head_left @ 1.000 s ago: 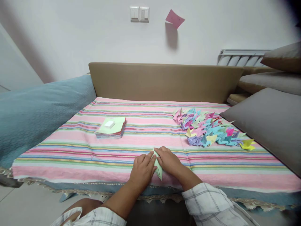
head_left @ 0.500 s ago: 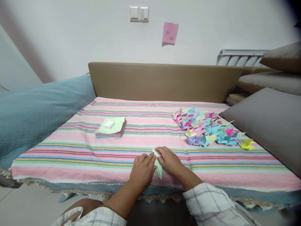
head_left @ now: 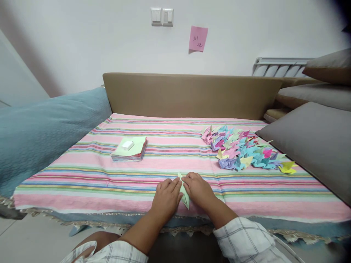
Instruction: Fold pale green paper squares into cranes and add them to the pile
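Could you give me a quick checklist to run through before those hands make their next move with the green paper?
1. Left hand on the folded green paper: ok, fingers rest on it.
2. Right hand at the paper: ok, fingers at its right edge.
3. Crease under the fingers sharp: cannot tell, hidden.
4. Colourful folded pieces apart from the hands: ok, farther back, to the right.
5. White block on the paper stack: ok, on top.
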The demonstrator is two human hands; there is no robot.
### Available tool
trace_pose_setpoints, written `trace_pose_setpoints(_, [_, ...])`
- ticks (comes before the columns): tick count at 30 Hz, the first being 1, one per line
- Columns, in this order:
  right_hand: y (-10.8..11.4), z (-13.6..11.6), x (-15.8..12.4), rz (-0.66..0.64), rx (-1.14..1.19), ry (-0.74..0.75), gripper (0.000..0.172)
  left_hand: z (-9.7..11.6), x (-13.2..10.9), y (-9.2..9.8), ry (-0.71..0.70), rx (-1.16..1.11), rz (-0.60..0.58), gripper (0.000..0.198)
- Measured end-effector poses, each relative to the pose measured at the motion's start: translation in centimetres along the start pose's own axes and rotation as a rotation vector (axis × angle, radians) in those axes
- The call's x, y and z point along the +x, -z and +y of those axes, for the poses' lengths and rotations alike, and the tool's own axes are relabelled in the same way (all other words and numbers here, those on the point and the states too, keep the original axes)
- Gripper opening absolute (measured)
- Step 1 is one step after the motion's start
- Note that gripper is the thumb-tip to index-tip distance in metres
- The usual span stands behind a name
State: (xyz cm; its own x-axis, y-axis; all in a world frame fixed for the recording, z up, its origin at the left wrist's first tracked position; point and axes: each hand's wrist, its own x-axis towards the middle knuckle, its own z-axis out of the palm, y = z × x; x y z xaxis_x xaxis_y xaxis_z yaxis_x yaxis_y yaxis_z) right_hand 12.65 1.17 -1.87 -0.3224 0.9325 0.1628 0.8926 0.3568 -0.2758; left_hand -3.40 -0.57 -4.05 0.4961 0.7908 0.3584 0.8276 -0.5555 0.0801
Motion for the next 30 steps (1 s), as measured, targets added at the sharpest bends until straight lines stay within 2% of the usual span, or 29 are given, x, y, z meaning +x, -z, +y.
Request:
trace_pose_setpoints(13, [-0.5,0.2,-0.5,0.042,-0.024,0.015,0.027,-0.1,0.0,-0.2,-0.006,0.017,0.018,0.039])
trace_pose_setpoints(24, [-1.3,0.4,-0.7,0.11,-0.013,0.023,0.026,-0.3,-0.1,-0.6,-0.018,0.091,0.094,0.036])
trace_pose_setpoints(30, [-1.2,0.4,-0.7,0.115,0.002,0.022,0.026,-0.3,-0.1,-0.5,-0.013,0.125,0.083,0.035])
